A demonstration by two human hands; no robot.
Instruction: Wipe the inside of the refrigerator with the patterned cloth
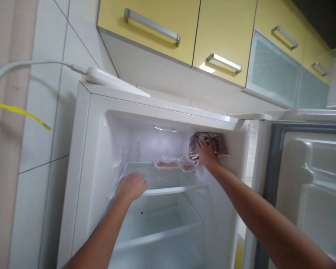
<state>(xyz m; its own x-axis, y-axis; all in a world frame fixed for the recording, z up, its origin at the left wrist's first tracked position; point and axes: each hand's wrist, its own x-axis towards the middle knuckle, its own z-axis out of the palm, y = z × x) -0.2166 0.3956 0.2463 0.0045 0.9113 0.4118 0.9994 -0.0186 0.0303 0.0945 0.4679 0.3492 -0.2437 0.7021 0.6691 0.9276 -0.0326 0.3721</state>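
Observation:
Inside an open white fridge (81, 149), my right hand (207, 152) presses a brown patterned cloth (220, 144) against the upper right inner wall, its fingers on the fabric. My left hand (131, 186) rests at the front left of the upper glass shelf (162, 182), with its fingers apart and nothing in it. Toward the back of that shelf sit a clear tray with food in it (167, 163) and a smaller food container (187, 167).
A lower shelf (156, 220) bears a small dark speck. The fridge door (313, 179) stands open at the right. On the fridge top lies a white device (109, 78) with a cable. Yellow cabinets (224, 33) hang above.

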